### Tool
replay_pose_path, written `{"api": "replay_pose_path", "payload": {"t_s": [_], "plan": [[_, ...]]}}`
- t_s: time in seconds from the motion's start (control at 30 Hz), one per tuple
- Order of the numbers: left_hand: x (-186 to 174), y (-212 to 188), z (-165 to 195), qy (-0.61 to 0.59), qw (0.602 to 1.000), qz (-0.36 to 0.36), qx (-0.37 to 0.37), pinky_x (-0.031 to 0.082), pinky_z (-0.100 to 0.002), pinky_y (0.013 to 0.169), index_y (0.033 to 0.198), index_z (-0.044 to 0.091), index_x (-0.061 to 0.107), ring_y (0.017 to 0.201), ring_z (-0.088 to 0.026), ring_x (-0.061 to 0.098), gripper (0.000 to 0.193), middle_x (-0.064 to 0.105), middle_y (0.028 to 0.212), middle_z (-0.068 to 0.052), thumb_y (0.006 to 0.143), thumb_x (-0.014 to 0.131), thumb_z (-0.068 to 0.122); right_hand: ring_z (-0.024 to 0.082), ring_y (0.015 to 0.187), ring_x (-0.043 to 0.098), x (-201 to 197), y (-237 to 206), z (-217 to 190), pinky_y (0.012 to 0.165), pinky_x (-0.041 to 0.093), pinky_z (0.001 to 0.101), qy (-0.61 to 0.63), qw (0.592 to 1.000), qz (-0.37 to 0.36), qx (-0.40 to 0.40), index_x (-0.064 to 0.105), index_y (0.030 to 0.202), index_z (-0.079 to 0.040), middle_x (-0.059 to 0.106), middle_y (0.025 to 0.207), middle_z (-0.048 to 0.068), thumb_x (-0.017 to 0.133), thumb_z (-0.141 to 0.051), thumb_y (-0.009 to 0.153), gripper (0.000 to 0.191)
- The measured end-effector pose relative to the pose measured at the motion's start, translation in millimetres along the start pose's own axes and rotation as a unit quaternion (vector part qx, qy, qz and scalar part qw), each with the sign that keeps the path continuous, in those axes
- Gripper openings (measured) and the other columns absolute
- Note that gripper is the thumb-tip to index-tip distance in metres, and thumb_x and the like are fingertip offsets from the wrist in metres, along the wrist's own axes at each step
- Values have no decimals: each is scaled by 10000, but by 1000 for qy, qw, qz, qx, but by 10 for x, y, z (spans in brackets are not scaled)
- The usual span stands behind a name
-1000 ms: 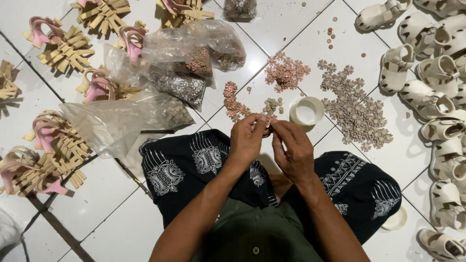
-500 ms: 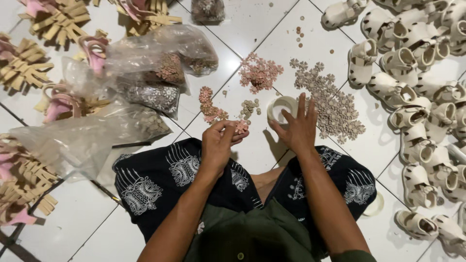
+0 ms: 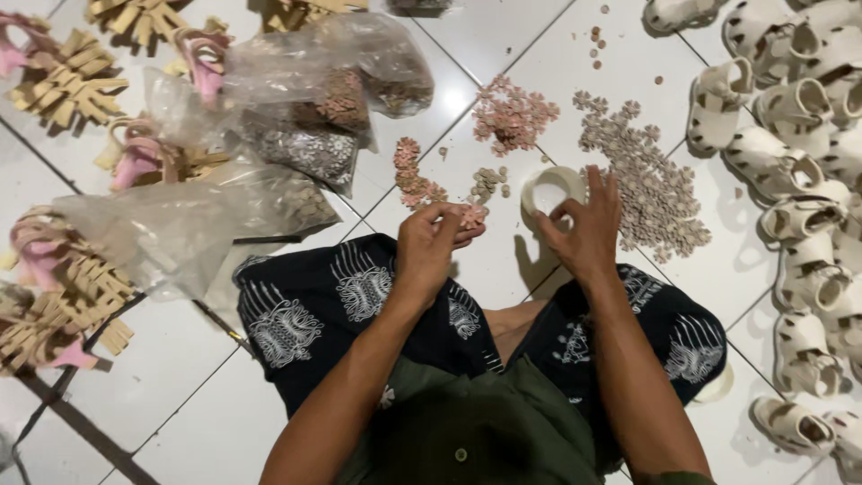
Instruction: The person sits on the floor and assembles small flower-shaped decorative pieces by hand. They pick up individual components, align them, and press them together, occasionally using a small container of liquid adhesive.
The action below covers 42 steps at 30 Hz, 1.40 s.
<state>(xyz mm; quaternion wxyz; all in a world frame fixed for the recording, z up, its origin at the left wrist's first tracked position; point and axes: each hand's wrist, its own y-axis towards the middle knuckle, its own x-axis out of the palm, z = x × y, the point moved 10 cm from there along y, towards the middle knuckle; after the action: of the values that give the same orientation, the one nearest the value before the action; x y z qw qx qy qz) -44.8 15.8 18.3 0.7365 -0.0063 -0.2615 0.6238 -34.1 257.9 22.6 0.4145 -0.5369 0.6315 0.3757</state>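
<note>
The left hand (image 3: 429,241) is closed in a pinch on a small pink flower (image 3: 470,216), held just above the near end of a line of pink flowers (image 3: 411,175) on the white tile floor (image 3: 503,260). The right hand (image 3: 582,229) is open, fingers spread and curled, its tips at the near edge of a white tape roll (image 3: 549,187); whether they touch it cannot be told.

Bare tile lies between the hands and just beyond the knees; that is the main open room. To the right of the roll spreads a wide scatter of beige flowers (image 3: 646,180), close to the right hand. Farther off sits a pink heap (image 3: 512,112).

The held flower is tiny, pale pink, with scalloped petals, partly covered by the fingers.

Far left, clear bags (image 3: 296,108) of small pieces crowd the floor, with woven straps (image 3: 72,85) beyond. White sandals (image 3: 790,171) fill the right edge, cut off by the frame. The bags' contents are hard to make out.
</note>
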Motion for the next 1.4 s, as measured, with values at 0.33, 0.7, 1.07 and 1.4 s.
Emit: {"api": "replay_pose_path", "payload": {"t_s": [0.33,0.7,1.07,1.4], "plan": [[135,-38,54,59,998,2,28,631,-289,813,1115,-61,679,893,-188,767,303,763,969,-130,1051,560,209,233,994,705,-813,-612,-1444,844,591,333,218,948,156,-173,725,1230,-66,689,1111,91,743,53,879,370],[269,-114,206,96,995,-3,37,612,-252,795,1109,-51,703,838,-112,720,309,754,933,-88,1060,560,218,259,990,672,-849,-597,-1557,828,576,359,172,950,155,-211,686,1274,-42,663,1129,109,750,62,852,439],[147,-82,142,153,988,10,11,610,-275,689,1118,-13,721,758,-173,729,249,775,939,-166,1032,560,156,241,1014,735,-707,-618,-1266,850,611,343,215,950,145,-174,701,1190,-18,730,1143,140,691,53,896,303],[-414,94,187,11,999,36,15,627,-339,875,1090,-79,650,980,-307,778,308,745,1034,-215,1049,548,209,311,1071,702,549,-8,-360,873,611,439,272,958,-8,88,495,1431,-17,682,1240,231,667,-93,983,486]]}}
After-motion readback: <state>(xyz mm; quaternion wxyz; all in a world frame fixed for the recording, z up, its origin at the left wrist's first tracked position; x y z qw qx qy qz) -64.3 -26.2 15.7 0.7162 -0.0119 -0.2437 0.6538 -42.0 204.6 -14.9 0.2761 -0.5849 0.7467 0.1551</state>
